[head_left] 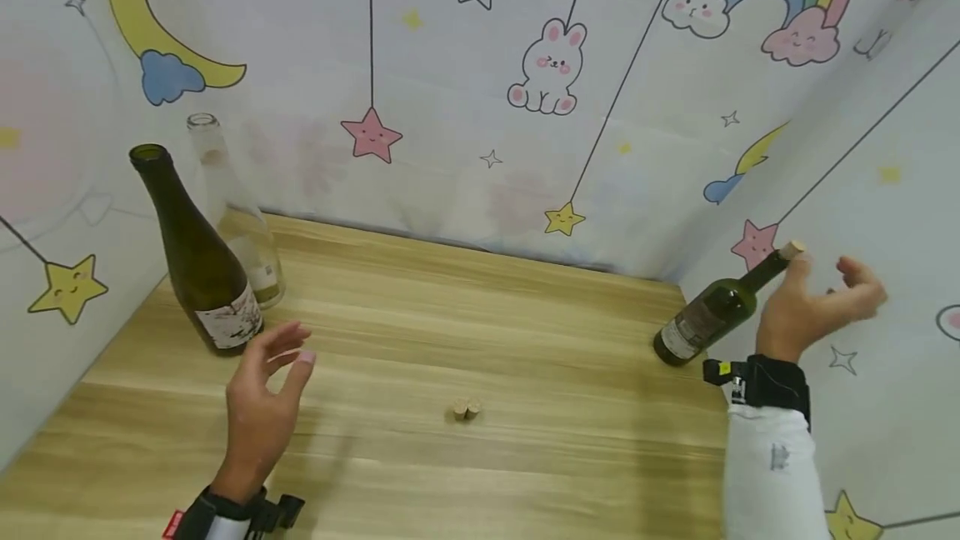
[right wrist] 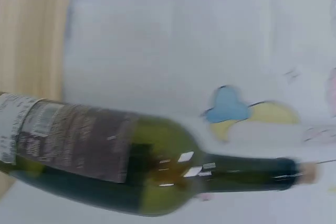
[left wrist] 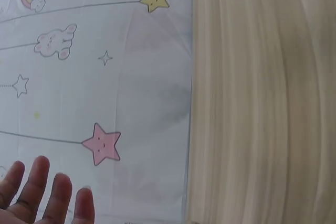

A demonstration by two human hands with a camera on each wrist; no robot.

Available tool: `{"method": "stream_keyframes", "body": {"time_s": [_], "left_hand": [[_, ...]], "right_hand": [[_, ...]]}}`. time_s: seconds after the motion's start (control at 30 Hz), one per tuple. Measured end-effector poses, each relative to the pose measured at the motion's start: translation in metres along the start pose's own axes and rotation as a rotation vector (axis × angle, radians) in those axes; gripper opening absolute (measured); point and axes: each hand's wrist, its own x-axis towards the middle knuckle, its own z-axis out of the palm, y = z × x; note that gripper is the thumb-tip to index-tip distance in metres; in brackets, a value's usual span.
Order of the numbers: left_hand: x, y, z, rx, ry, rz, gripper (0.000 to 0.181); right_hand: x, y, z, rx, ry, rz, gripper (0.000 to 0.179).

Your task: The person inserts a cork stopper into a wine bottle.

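A dark green wine bottle [head_left: 708, 315] stands at the table's right side, with a cork [head_left: 792, 250] in its mouth. Beside the cork is my right hand [head_left: 813, 307], fingers loosely bent and apart; whether the thumb touches the cork I cannot tell. In the right wrist view the bottle [right wrist: 163, 166] and its cork [right wrist: 308, 173] show with no fingers on them. My left hand [head_left: 262, 407] hovers over the table's left part, relaxed and holding nothing, near a tall green bottle [head_left: 195, 248] with a white label. Its fingers [left wrist: 59, 198] show in the left wrist view.
A clear glass bottle [head_left: 255, 248] stands behind the tall green one, and both mouths are uncorked. Two small corks [head_left: 461, 410] lie side by side on the wooden table [head_left: 480, 332]. Patterned white cloth [head_left: 450, 190] rises behind the table and along its sides.
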Motion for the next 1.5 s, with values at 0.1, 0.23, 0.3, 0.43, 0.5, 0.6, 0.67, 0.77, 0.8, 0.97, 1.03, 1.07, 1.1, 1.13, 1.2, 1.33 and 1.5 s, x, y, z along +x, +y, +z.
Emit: {"method": "stream_keyframes", "body": {"time_s": [0.1,0.23,0.3,0.43,0.5,0.6,0.67,0.77,0.8,0.97,1.03,1.07,1.1,1.13,1.2,1.33,1.5], "left_hand": [[0.016,-0.003,-0.014,0.035,0.129,-0.010,0.040],[0.043,-0.005,-0.029,0.075,0.247,-0.043,0.044],[0.059,-0.006,-0.034,0.111,0.270,-0.069,0.054],[0.089,-0.013,-0.037,0.151,0.258,-0.098,0.084],[0.102,-0.019,-0.037,0.134,0.242,-0.088,0.097],[0.117,-0.028,-0.033,0.092,0.216,-0.077,0.109],[0.124,-0.032,-0.030,0.074,0.198,-0.099,0.113],[0.132,-0.038,-0.027,0.061,0.178,-0.154,0.115],[0.135,-0.040,-0.028,0.055,0.174,-0.172,0.115],[0.140,-0.050,-0.034,0.050,0.162,-0.271,0.110],[0.141,-0.053,-0.038,0.065,0.172,-0.300,0.106],[0.141,-0.054,-0.040,0.079,0.181,-0.318,0.103],[0.141,-0.055,-0.042,0.092,0.193,-0.340,0.098],[0.141,-0.056,-0.043,0.103,0.205,-0.361,0.094],[0.141,-0.057,-0.046,0.122,0.232,-0.400,0.088],[0.137,-0.056,-0.050,0.134,0.249,-0.425,0.082],[0.127,-0.045,-0.047,0.126,0.231,-0.398,0.080]], "right_hand": [[-0.023,-0.031,-0.022,0.039,0.150,-0.167,0.017],[-0.056,-0.067,-0.040,0.167,0.140,-0.299,0.010],[-0.072,-0.080,-0.043,0.231,0.104,-0.326,0.009],[-0.103,-0.095,-0.045,0.319,0.032,-0.347,0.016],[-0.116,-0.098,-0.045,0.346,-0.003,-0.348,0.021],[-0.130,-0.100,-0.044,0.371,-0.062,-0.359,0.021],[-0.137,-0.102,-0.042,0.368,-0.104,-0.366,0.019],[-0.146,-0.105,-0.039,0.355,-0.190,-0.373,0.014],[-0.148,-0.106,-0.038,0.347,-0.215,-0.379,0.012],[-0.160,-0.109,-0.037,0.320,-0.302,-0.383,0.005],[-0.164,-0.109,-0.038,0.312,-0.319,-0.376,0.004],[-0.166,-0.108,-0.038,0.307,-0.327,-0.370,0.004],[-0.167,-0.108,-0.037,0.301,-0.336,-0.366,0.005],[-0.169,-0.108,-0.037,0.296,-0.347,-0.364,0.005],[-0.170,-0.108,-0.036,0.292,-0.372,-0.369,0.007],[-0.177,-0.104,-0.037,0.283,-0.407,-0.386,0.007],[-0.184,-0.101,-0.040,0.262,-0.417,-0.383,0.008]]}}
